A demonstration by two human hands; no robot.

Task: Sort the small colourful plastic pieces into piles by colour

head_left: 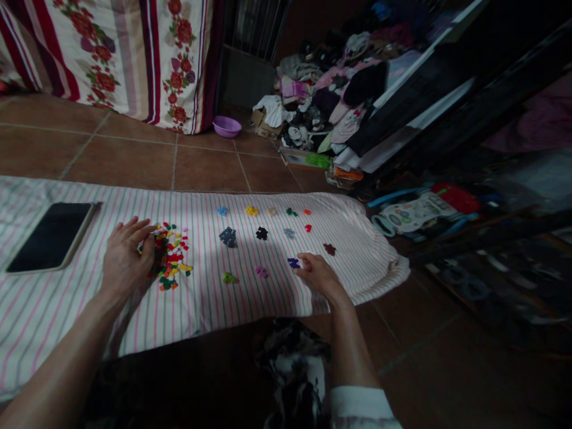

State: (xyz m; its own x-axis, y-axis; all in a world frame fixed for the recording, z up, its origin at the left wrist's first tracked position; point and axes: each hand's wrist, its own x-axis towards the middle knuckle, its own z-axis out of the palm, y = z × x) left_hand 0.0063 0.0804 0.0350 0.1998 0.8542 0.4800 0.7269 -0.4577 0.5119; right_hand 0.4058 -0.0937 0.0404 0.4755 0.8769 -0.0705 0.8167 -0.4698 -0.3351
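A pile of small mixed-colour pieces (pixel 175 257), with red, yellow, green, orange and white among them, lies on a striped cloth (pixel 201 310). My left hand (pixel 127 256) rests at the pile's left edge, its fingers stretched out and the thumb apart, over some pieces. To the right, my right hand (pixel 319 275) has its fingertips together beside a small group of dark purple pieces (pixel 294 263). Whatever is between those fingertips is too small to make out. Nearby are single-colour groups: pink-purple pieces (pixel 261 271), lime green pieces (pixel 229 277), black pieces (pixel 261 233) and brown pieces (pixel 329 249).
Farther groups include dark grey pieces (pixel 228 236), light grey pieces (pixel 289 233), yellow pieces (pixel 252 210) and blue pieces (pixel 222 211). A phone or tablet (pixel 51 236) lies at the left. Beyond are a purple basin (pixel 227 126), a flowered curtain (pixel 129 59) and heaped clothes (pixel 330 89).
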